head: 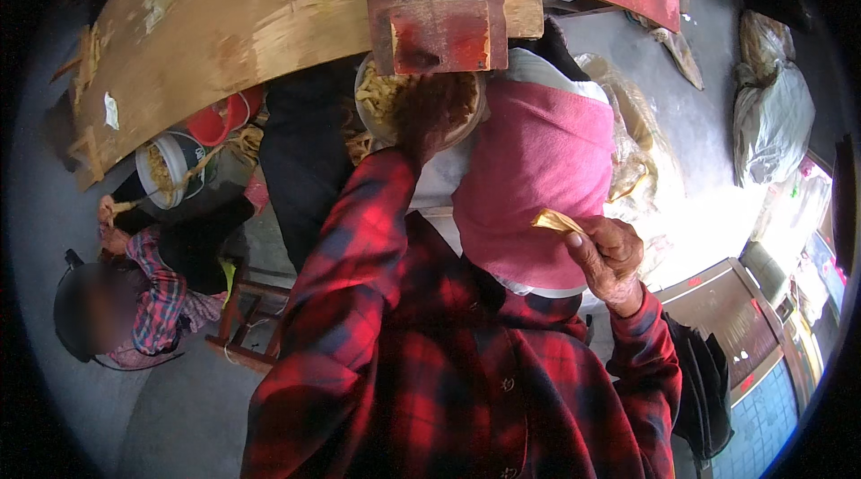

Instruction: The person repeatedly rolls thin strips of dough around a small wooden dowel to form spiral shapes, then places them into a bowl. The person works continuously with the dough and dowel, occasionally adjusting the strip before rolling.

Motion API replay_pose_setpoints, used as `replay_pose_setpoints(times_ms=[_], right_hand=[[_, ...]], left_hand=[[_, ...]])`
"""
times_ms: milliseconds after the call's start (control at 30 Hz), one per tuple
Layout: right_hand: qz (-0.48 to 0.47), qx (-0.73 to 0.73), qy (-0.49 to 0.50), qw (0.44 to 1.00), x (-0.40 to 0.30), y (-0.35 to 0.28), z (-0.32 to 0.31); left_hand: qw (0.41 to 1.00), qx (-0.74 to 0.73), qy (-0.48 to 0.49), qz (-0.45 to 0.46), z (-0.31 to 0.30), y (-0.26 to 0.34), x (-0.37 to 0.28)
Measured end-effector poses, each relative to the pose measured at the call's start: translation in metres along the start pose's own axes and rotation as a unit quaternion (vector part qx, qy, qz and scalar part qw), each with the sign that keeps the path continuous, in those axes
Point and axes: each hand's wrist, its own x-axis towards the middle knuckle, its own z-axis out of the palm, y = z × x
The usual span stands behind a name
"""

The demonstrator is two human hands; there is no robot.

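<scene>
My right hand (pixel 615 260) is raised over a pink cloth (pixel 531 169) that covers my thigh. Between its thumb and fingers I pinch a folded, pale yellow strip (pixel 557 221), perhaps dried leaf or husk. My left hand (pixel 427 105), dark and blurred, reaches into or over a round tub (pixel 459 138). Small pale yellow pieces (pixel 380 92) fill the tub's left side. Its far rim is hidden under a wooden block with a red-stained face (pixel 440 38), so my fingers cannot be made out.
A worn plywood board (pixel 235 8) spans the front. At left, a person (pixel 158 264) holds a long strip by a bucket (pixel 161 169) of yellowish pieces. A red container (pixel 218 119) and wooden stool (pixel 252 324) are nearby. Plastic bags (pixel 770 122) lie right.
</scene>
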Motion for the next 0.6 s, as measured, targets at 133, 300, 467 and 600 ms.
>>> replay_pose_setpoints(times_ms=[133,300,467,600], right_hand=[[0.006,0.002,0.023,1.000,-0.004,0.002,0.005],[-0.036,-0.024,0.000,0.999,-0.002,0.006,0.002],[0.015,-0.019,0.024,0.999,-0.001,0.002,0.004],[0.017,-0.046,-0.002,0.999,0.000,-0.009,-0.003]], left_hand=[[0.995,0.042,-0.043,-0.074,0.036,-0.040,-0.021],[0.973,0.124,0.011,-0.196,0.079,-0.067,-0.067],[0.927,-0.100,-0.120,-0.342,0.039,-0.058,-0.021],[0.975,0.092,0.047,-0.195,0.086,-0.078,-0.063]])
